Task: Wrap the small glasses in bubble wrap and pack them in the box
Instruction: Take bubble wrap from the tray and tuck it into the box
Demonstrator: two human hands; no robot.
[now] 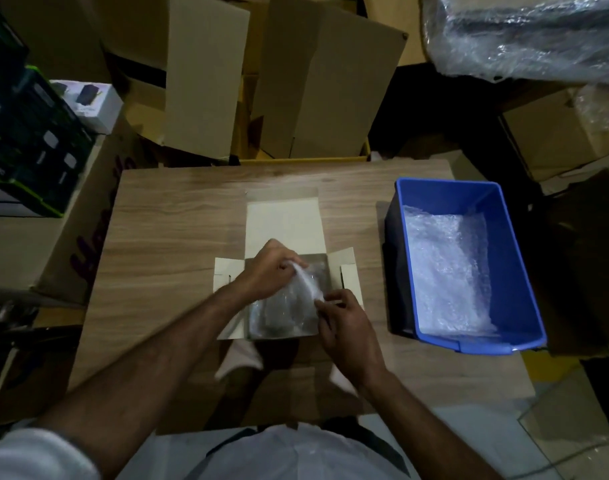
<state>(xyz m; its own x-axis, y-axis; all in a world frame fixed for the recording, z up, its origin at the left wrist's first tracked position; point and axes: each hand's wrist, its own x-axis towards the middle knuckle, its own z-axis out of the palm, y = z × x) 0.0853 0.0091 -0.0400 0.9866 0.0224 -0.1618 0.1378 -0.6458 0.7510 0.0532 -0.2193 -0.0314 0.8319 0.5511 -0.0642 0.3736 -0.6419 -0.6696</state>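
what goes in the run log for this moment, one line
left hand: pinches bubble wrap | right hand: pinches same wrap | over open white box | blue bin: spare wrap

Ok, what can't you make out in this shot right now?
- Box contents: head view, hidden by both hands and bubble wrap.
- Glasses: none distinguishable; dim, blurred.
- Left hand and right hand pinch the wrap; fingertips blurred.
- Blue bin: wrap sheets cover its floor.
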